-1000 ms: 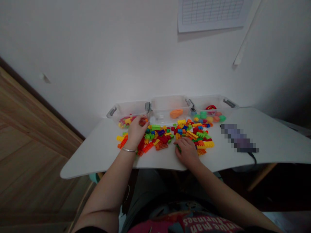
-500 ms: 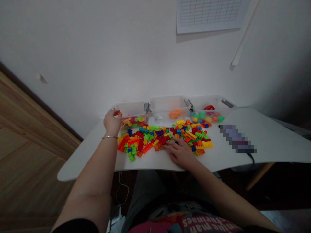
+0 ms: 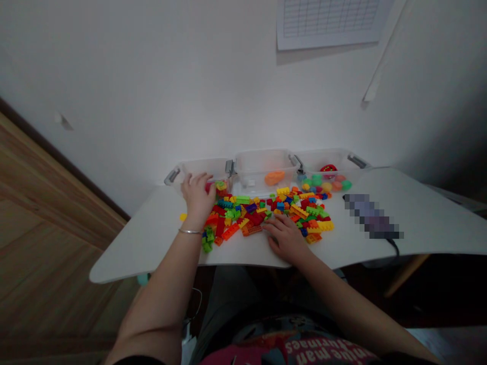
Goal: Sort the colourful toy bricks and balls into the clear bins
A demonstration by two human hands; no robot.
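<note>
My left hand [image 3: 198, 198], a silver bracelet at its wrist, reaches over the front of the left clear bin [image 3: 207, 165]. Its fingers are spread and I see nothing held in them. Colourful toy pieces [image 3: 221, 188] show inside that bin, partly hidden by the hand. A wide pile of toy building bricks [image 3: 251, 218] in red, orange, yellow, green and blue covers the middle of the white table [image 3: 148, 243]. Along the pile's front edge my right hand [image 3: 288, 239] lies with fingers stretched out over the bricks, holding nothing that I can see.
The middle clear bin [image 3: 262, 161] contains an orange piece [image 3: 274, 178] and a small white one. Coloured balls [image 3: 327, 186] and a red item [image 3: 328, 171] fill part of the right bin [image 3: 323, 158]. A pixelated device [image 3: 371, 215] with a cable lies at the right.
My left hand has moved right and toward me; its fingers have spread, and the orange piece seen in them is no longer visible there. My right hand has barely shifted.
</note>
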